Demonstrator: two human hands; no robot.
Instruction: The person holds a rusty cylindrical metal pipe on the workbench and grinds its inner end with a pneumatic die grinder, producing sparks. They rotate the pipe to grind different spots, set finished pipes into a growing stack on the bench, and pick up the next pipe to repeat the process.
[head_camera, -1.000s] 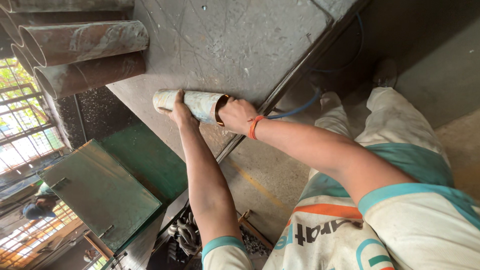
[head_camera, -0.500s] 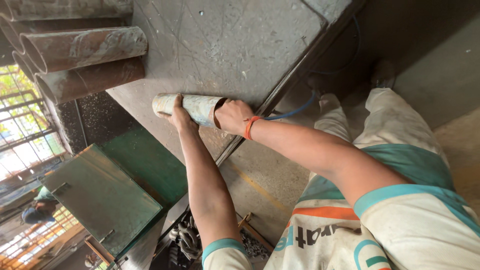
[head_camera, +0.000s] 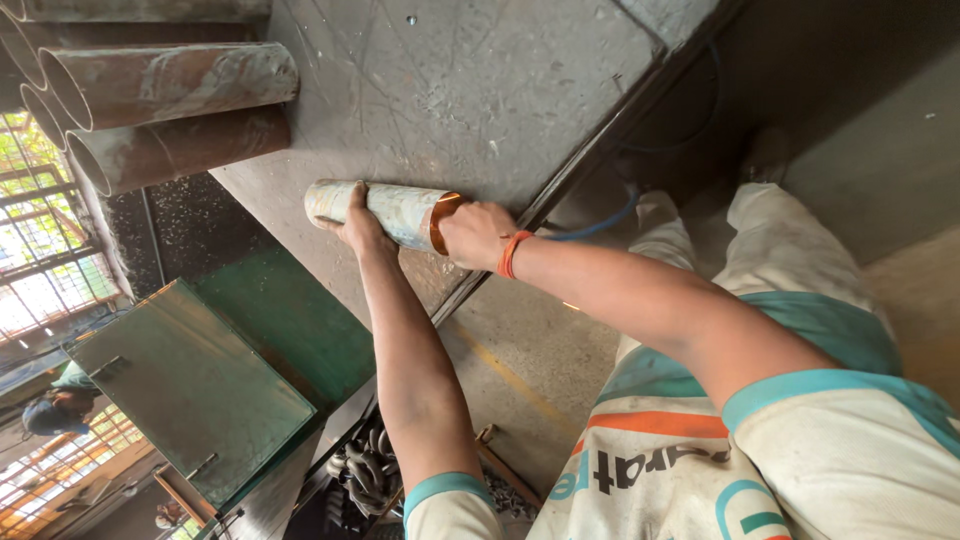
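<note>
While the short pipe lies on its side on the grey metal worktop, close to its near edge, the left hand is spread flat over the pipe's left part, fingers open and pressing it down rather than gripping round it. The right hand, with an orange band at the wrist, is closed at the pipe's right end, where a bright coppery rim shows. To work that end well, the pressing hand should keep the pipe from rolling, and the other should stay square to the rim with steady, even force. What the right hand holds is hidden behind its own fingers, so I cannot tell whether it grips a tool or only the pipe's end. A blue hose runs off below the worktop's edge, its ends out of sight. Three larger rusty pipes lie stacked far to the left, cut off by the frame. The green cabinet below is only partly seen.
</note>
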